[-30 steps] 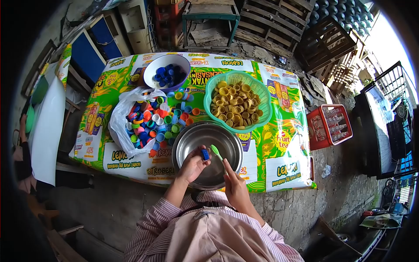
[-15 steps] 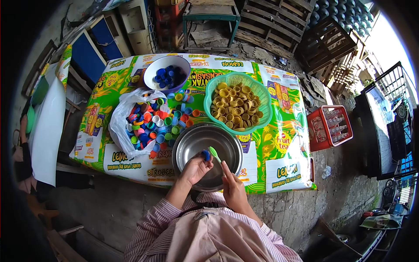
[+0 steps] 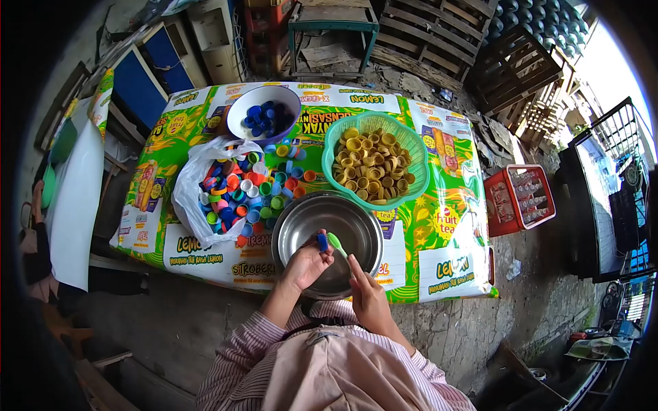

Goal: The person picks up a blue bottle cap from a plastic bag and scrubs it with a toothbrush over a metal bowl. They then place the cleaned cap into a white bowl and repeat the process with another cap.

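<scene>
My left hand [image 3: 310, 266] is closed on a dark blue bottle cap [image 3: 322, 242], held up by the fingertips over the steel bowl [image 3: 288, 212]. In my right hand [image 3: 367, 294] is a slim light-green tool [image 3: 335, 241] that looks like a toothbrush. Its rounded head is right beside the cap. Left of the bowl, a clear plastic bag [image 3: 188, 192] spills many coloured bottle caps [image 3: 253, 188] onto the table. A green basket [image 3: 419, 161] holds yellow-brown caps [image 3: 370, 164]. Behind the bag stands a white and purple bowl [image 3: 240, 103] with dark blue caps [image 3: 262, 118] inside.
The table [image 3: 449, 198] wears a green and white printed cover with drink adverts. To its right, a red crate [image 3: 499, 198] of bottles sits on the floor. Wooden pallets [image 3: 439, 34] and a stool [image 3: 332, 24] stand beyond the far edge. Another person's arm [image 3: 38, 202] shows at far left.
The blue cap has turned in my left fingers, and the head of the green tool has shifted slightly down and closer to it. The bowls, bag and basket stay put.
</scene>
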The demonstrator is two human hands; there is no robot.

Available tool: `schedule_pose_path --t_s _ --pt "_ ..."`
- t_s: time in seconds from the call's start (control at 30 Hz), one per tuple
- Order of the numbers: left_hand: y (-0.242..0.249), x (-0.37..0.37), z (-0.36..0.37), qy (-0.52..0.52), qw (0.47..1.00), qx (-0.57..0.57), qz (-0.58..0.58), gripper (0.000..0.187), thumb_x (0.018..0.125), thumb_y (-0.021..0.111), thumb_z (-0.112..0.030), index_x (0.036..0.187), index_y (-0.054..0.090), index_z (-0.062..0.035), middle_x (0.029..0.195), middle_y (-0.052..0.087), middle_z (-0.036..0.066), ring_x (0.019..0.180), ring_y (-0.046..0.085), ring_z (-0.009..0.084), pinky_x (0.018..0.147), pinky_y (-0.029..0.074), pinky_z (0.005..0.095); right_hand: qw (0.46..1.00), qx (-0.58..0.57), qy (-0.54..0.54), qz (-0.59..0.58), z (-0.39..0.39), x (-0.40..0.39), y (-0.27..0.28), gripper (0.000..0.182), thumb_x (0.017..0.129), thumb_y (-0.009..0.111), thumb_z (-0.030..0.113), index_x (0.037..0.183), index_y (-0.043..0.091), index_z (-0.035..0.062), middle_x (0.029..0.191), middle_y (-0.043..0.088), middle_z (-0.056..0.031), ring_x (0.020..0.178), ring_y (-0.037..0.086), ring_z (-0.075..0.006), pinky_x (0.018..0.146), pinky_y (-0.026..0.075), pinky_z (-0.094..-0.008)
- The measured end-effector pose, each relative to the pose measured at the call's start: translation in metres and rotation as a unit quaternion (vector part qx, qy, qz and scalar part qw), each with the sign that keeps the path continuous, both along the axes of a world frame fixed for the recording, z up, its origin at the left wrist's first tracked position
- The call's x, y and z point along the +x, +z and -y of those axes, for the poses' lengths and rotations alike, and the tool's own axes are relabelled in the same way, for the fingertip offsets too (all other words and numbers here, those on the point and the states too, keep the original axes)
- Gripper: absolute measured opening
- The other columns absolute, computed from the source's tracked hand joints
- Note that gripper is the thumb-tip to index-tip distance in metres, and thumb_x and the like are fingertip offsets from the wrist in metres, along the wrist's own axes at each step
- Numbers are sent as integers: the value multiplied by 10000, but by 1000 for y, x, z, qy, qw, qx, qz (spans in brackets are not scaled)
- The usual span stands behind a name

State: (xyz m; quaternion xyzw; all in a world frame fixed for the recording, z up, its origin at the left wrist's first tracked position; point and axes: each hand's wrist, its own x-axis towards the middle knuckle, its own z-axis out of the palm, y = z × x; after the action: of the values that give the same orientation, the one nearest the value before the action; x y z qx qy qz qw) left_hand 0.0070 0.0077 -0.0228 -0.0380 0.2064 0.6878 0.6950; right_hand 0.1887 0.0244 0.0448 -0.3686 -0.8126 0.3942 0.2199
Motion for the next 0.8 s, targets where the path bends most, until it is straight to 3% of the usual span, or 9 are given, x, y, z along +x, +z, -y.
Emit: schedule_pose_path --t_s 0.13,0.23,0.27,0.37,0.5,0.53,0.7,0.77,0.8 --pt "1 1 2 -5 1000 -17 -17 215 889 511 -71 1083 561 -148 924 585 25 793 550 142 703 434 282 999 -7 -38 -14 -3 -3 -7 518 864 492 -10 1357 376 98 737 559 -219 613 560 -340 580 449 -365" --pt "-3 -1 4 -14 1000 -12 1 210 881 522 -50 1060 565 -150 981 604 44 855 591 167 726 463 299 1000 7 -1 -22 0 0 2 520 864 489 -13 1359 373 95 729 553 -215 600 551 -336 572 441 -367" --pt "-4 -1 5 -10 1000 -7 -27 208 881 518 -47 1056 564 -151 984 606 48 869 598 176 737 472 305 999 28 14 -20 1 0 -3 528 873 500 25 1370 364 137 704 524 -173 561 538 -337 523 421 -407" --pt "5 2 4 -3 997 -34 -75 206 881 512 -40 1051 562 -147 991 610 58 884 606 187 754 486 315 999 11 -39 -36 -4 -2 -5 532 872 504 28 1372 362 144 691 512 -162 552 533 -334 520 418 -409" --pt "9 -1 4 -20 995 -38 -94 201 878 505 -31 1043 556 -133 971 607 72 864 600 179 730 482 305 999 24 13 -25 0 0 -7 545 870 505 23 1378 351 146 693 519 -161 556 534 -327 516 415 -406" --pt "4 -2 4 -21 995 -36 -94 201 878 505 -31 1043 556 -133 971 607 72 864 600 179 730 482 305 999 -17 -16 -24 -2 0 -5 528 859 494 -10 1362 373 99 824 580 -227 641 567 -361 596 455 -375" --pt "-3 -2 4 -18 999 -14 -35 223 866 481 3 1035 552 -124 885 580 60 770 560 155 672 453 282 1000 9 -4 -11 -1 2 0 529 856 493 -16 1359 375 97 775 575 -233 619 563 -365 581 451 -379" --pt "5 -1 3 -17 1000 -3 -12 249 859 462 25 1047 548 -114 880 575 63 759 554 149 675 453 279 998 -12 -21 -58 -2 -1 -9 531 854 495 -17 1358 378 102 746 564 -222 604 557 -361 571 445 -379" --pt "6 -1 3 -24 999 6 -25 251 860 457 27 1054 542 -107 887 575 69 763 558 151 686 463 280 999 -15 -40 -7 -5 0 -3 532 853 494 -20 1357 380 105 756 565 -217 611 559 -363 572 445 -380"
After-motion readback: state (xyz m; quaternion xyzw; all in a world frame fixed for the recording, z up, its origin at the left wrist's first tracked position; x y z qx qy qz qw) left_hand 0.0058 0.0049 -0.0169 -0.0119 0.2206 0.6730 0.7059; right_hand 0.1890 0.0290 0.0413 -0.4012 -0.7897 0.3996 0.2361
